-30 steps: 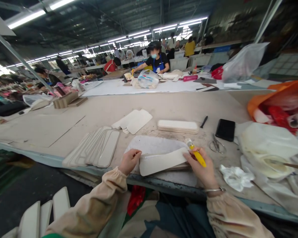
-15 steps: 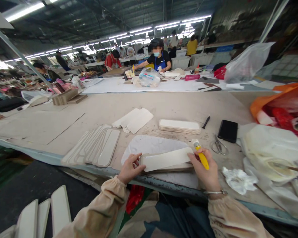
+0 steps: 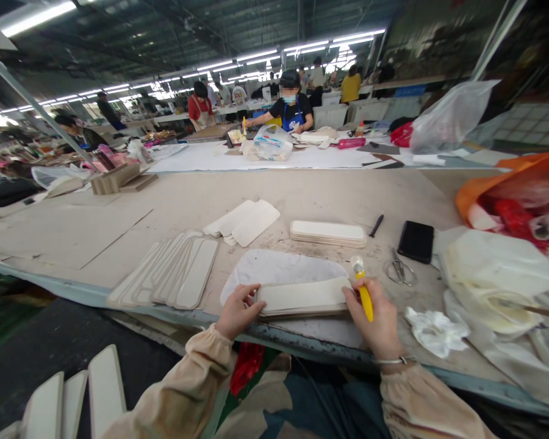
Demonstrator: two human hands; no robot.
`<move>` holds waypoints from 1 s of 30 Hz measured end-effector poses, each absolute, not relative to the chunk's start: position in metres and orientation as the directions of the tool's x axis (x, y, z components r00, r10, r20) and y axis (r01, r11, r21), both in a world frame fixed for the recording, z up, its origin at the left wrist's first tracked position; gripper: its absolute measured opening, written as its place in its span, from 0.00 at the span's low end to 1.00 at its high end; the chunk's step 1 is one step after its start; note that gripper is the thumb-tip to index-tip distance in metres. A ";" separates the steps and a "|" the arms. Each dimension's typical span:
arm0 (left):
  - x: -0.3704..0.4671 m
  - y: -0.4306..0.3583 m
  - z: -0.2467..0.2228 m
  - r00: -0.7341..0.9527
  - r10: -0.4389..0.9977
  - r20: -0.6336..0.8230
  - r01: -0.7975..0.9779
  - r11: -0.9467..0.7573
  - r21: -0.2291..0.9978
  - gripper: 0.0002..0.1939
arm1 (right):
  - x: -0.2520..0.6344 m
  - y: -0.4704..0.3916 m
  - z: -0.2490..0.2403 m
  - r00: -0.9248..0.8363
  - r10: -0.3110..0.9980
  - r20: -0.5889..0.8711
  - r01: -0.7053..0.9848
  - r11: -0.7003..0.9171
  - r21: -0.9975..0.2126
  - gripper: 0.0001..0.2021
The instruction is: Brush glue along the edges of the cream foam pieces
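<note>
A long white strip (image 3: 302, 295) lies over a stack of similar pieces at the table's near edge, now lined up with the stack. My left hand (image 3: 238, 310) has its thumb and fingers closed about the strip's left end. My right hand (image 3: 377, 314) grips a brush (image 3: 366, 303) with a yellow handle and a whitish, coated tip pointing up and away. The thumb side of that hand touches the strip's right end. Beneath the stack lies a rounded white sheet (image 3: 274, 266), partly hidden.
Fanned panels (image 3: 194, 274) lie left, with loose white strips (image 3: 247, 219) and a neat stack (image 3: 328, 231) behind. To the right are scissors (image 3: 399, 268), a black phone (image 3: 416, 241), crumpled tissue (image 3: 435, 332) and a plastic-lined container (image 3: 494, 268). A co-worker (image 3: 293, 103) sits across the table.
The strip's right end has come down, so the strip now lies straight along the stack. My right hand has moved slightly lower, and the brush stands more upright.
</note>
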State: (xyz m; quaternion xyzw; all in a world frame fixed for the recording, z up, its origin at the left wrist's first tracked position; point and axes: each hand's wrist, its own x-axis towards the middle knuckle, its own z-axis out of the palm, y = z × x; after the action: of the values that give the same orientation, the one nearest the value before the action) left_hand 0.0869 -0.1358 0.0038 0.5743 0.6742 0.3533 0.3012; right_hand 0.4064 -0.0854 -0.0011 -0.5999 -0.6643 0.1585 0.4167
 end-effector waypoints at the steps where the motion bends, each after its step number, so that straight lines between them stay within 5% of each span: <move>1: 0.087 -0.136 0.004 -0.161 0.987 -0.001 0.562 0.092 0.822 0.24 | 0.406 -0.086 -0.001 0.054 0.926 0.373 0.686 0.237 -0.688 0.13; 10: 0.085 -0.135 0.003 -0.173 0.984 -0.050 0.580 0.143 0.802 0.29 | 0.410 -0.087 0.003 -0.008 0.883 0.470 0.807 0.283 -0.518 0.08; 14: 0.081 -0.132 0.002 -0.176 0.980 -0.096 0.588 0.182 0.788 0.33 | 0.393 -0.095 0.010 -0.181 0.815 0.551 0.778 0.461 -0.427 0.05; 21: 0.083 -0.128 0.007 -0.201 0.969 -0.145 0.599 0.239 0.765 0.40 | 0.349 -0.116 -0.002 -0.504 0.744 0.439 0.648 0.662 -0.377 0.10; 30: 0.083 -0.130 0.010 -0.225 0.968 -0.113 0.567 0.224 0.793 0.37 | 0.398 -0.100 0.001 -0.214 0.897 0.386 0.787 0.393 -0.476 0.06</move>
State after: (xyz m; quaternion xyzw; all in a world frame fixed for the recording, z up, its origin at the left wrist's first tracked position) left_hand 0.0829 -0.1296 0.0101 0.5362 0.7155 0.3170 0.3162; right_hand 0.3977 -0.1002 0.0013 -0.5438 -0.7741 0.0889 0.3115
